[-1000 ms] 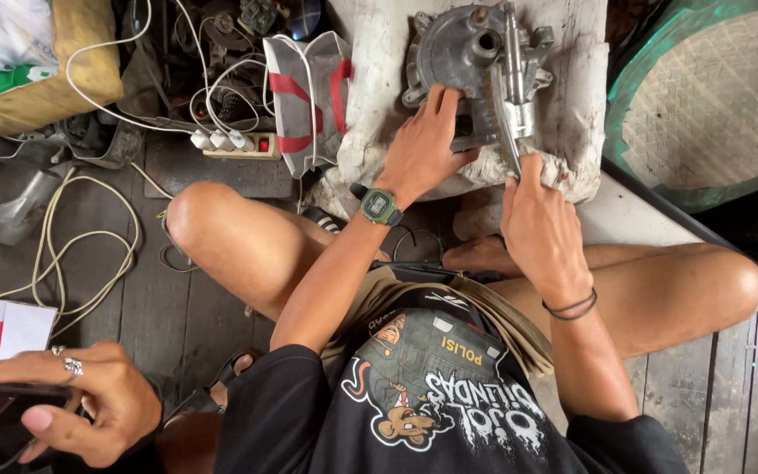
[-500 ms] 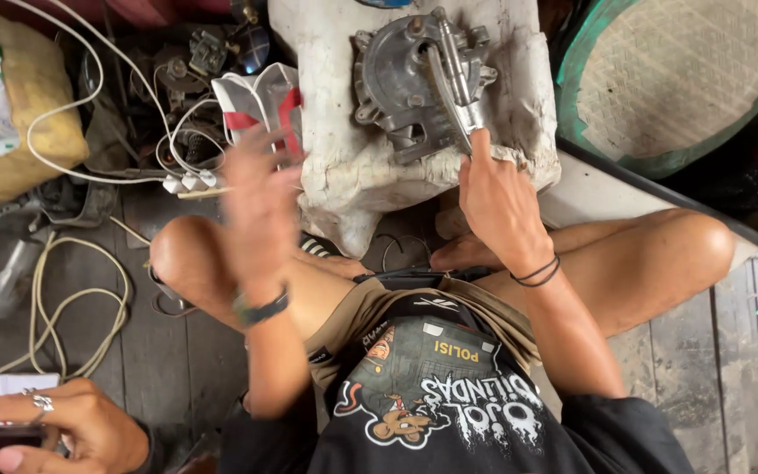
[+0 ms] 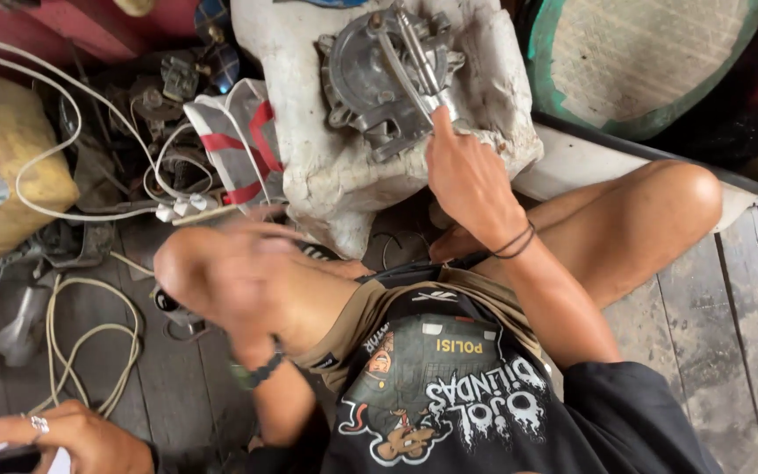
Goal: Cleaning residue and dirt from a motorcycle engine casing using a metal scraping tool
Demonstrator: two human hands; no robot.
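plank floor (image 3: pixel 721 316) under foam block (image 3: pixel 326 175), cables (image 3: pixel 81 351)

A single head-worn camera looked steeply down, close over the seated person's lap and crossed legs (no second view was available). The frame reached forward to the metal casing (image 3: pixel 385 75) ahead of the knees.

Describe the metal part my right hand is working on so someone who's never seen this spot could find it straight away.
Start at the big white lumpy block at the top middle, in front of the crossed legs. On it lies a round grey metal housing, with a silver tool across it, gripped by the right hand. It is the only round cast-metal piece there; the clutter to its left is cables and a red-and-white bag.
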